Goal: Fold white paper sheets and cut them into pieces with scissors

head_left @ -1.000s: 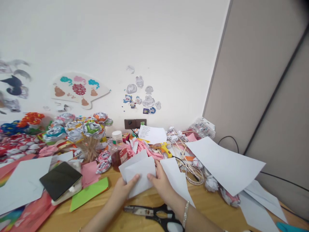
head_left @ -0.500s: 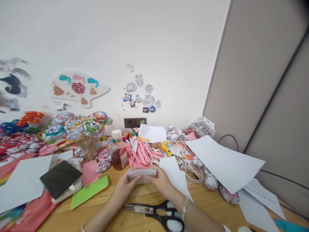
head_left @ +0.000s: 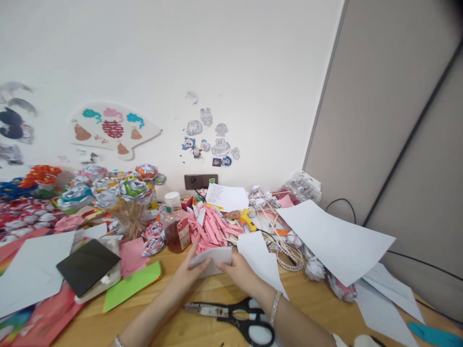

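Observation:
A folded white paper (head_left: 214, 257) lies on the wooden table (head_left: 311, 301) just in front of me. My left hand (head_left: 188, 275) pinches its left end, thumb on top. My right hand (head_left: 241, 272) grips its right edge with fingers curled over it; a silver bracelet (head_left: 275, 308) circles that wrist. Black-handled scissors (head_left: 235, 319) rest on the table under my forearms, touching neither hand.
Pink paper strips (head_left: 213, 229), a small bottle of reddish liquid (head_left: 176, 230), a yellow glue gun (head_left: 247, 220) and paper roses on sticks (head_left: 125, 195) crowd the back. Large white sheets (head_left: 336, 241) lie right, a dark tablet (head_left: 88, 262) and green paper (head_left: 132, 285) left.
The white paper stood up open between my hands a second ago. It is now folded down into a narrow flat strip on the table, both hands still on it.

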The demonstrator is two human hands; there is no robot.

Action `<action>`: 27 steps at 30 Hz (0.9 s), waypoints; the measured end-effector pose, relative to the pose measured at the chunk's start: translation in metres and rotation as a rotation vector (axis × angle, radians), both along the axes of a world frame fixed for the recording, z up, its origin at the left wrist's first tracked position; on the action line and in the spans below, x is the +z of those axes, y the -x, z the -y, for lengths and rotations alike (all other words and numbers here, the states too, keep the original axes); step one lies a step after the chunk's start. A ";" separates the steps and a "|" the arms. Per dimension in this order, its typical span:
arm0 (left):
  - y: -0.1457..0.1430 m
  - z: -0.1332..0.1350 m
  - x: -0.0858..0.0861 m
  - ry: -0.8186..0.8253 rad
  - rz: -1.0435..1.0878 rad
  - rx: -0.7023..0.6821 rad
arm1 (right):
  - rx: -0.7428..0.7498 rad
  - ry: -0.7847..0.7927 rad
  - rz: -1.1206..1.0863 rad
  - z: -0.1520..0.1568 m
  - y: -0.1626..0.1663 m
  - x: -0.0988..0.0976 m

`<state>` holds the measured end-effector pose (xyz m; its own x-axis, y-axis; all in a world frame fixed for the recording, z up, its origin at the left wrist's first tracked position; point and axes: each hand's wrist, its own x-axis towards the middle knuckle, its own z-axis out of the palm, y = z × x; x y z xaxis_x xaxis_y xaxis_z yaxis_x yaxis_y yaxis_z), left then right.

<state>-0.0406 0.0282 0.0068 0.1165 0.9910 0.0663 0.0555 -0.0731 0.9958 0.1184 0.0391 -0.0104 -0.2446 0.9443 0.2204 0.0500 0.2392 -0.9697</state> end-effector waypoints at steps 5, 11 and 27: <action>-0.006 0.005 0.005 -0.170 -0.162 -0.093 | -0.028 -0.103 0.059 0.004 0.002 0.006; -0.004 0.004 -0.002 -0.208 -0.272 0.045 | -0.168 -0.181 0.279 0.018 0.004 0.020; 0.014 0.022 0.034 0.361 0.307 -0.287 | 0.183 0.160 -0.060 0.021 -0.007 0.031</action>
<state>-0.0542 0.0060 0.0408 0.4141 0.8885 -0.1980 -0.2130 0.3060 0.9279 0.1252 0.0177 0.0202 -0.4054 0.9096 0.0908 -0.0390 0.0821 -0.9959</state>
